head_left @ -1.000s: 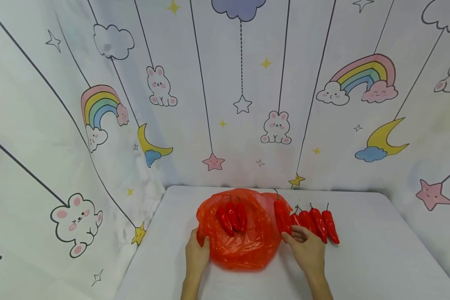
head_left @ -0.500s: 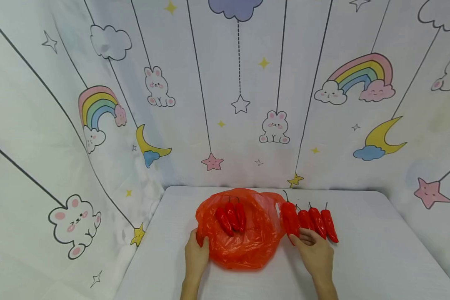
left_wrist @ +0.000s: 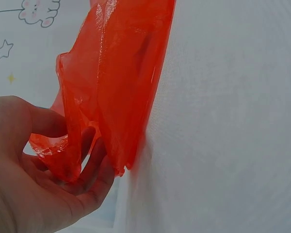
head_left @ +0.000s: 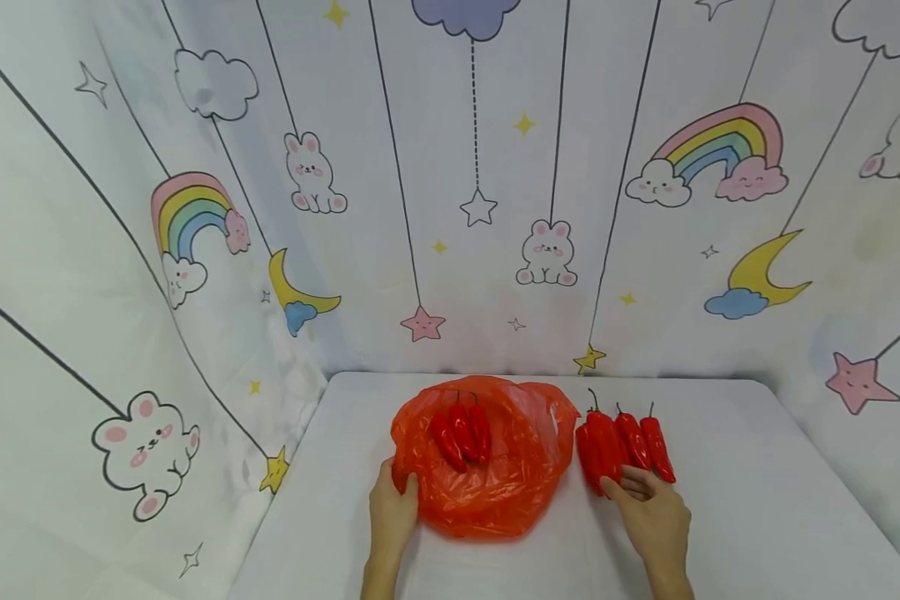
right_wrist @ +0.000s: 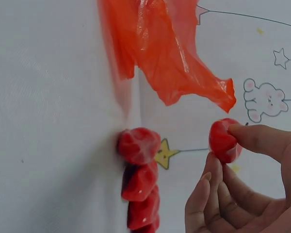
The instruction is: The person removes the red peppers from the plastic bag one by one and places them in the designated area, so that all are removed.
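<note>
My right hand (head_left: 654, 521) pinches a red chili pepper (head_left: 607, 442) by its lower end, between thumb and fingers. In the right wrist view this held pepper (right_wrist: 222, 141) is raised off the table, apart from a row of red chili peppers (right_wrist: 139, 145). In the head view it partly hides the row's left end. My left hand (head_left: 393, 508) holds the left edge of a red plastic bag (head_left: 495, 504), thumb on one side of the film and fingers on the other. Three chili peppers (head_left: 461, 433) lie together at the bag's opening.
A white table (head_left: 750, 500) bears everything. Behind it hangs a pale cloth (head_left: 495, 292) printed with rabbits, stars and rainbows. The row of peppers stands just right of the bag, stems pointing to the back.
My right hand has carried the pepper from the bag's right edge rightward, over the left end of the row. The left hand and the bag have hardly moved.
</note>
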Demonstrator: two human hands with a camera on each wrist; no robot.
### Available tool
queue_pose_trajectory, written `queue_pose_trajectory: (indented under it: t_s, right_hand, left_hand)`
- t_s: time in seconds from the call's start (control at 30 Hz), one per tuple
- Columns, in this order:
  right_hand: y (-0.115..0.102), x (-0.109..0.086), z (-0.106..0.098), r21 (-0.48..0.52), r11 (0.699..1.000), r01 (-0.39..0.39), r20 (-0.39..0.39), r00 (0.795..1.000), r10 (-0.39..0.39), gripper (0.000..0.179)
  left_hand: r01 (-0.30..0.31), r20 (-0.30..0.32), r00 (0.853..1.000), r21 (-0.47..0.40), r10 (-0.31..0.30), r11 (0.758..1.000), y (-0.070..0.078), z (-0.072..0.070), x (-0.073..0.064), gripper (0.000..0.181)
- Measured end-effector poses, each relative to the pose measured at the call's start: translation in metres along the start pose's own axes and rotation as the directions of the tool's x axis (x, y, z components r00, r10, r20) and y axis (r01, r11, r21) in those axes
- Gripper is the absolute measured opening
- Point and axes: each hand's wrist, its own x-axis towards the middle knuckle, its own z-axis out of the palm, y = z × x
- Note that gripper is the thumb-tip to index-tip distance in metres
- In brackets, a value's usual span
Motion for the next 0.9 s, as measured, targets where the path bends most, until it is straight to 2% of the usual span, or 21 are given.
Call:
queue_pose_trajectory:
  t_s: [0.23, 0.47, 0.67, 0.9]
  right_hand:
    - [0.011, 0.003, -0.006, -0.023, 0.999, -0.025, -0.021, 0.999, 0.025, 0.055]
    - [0.031, 0.007, -0.019, -0.031, 0.996, -0.080, -0.052, 0.996, 0.079, 0.058]
    - [0.047, 0.013, -0.031, -0.036, 0.986, -0.161, -0.066, 0.985, 0.158, 0.061]
    - [0.059, 0.019, -0.040, -0.052, 0.963, -0.265, -0.038, 0.964, 0.263, 0.064]
  left_hand:
    - [0.012, 0.008, 1.000, -0.008, -0.012, 1.000, 0.000, 0.000, 0.001, 0.041]
    - [0.012, 0.007, 1.000, -0.014, -0.012, 1.000, 0.001, 0.000, 0.000, 0.041]
    - [0.017, 0.015, 1.000, -0.014, -0.016, 1.000, 0.001, 0.000, 0.001, 0.042]
    - [0.024, 0.011, 1.000, -0.005, -0.024, 1.000, 0.001, -0.001, 0.000, 0.042]
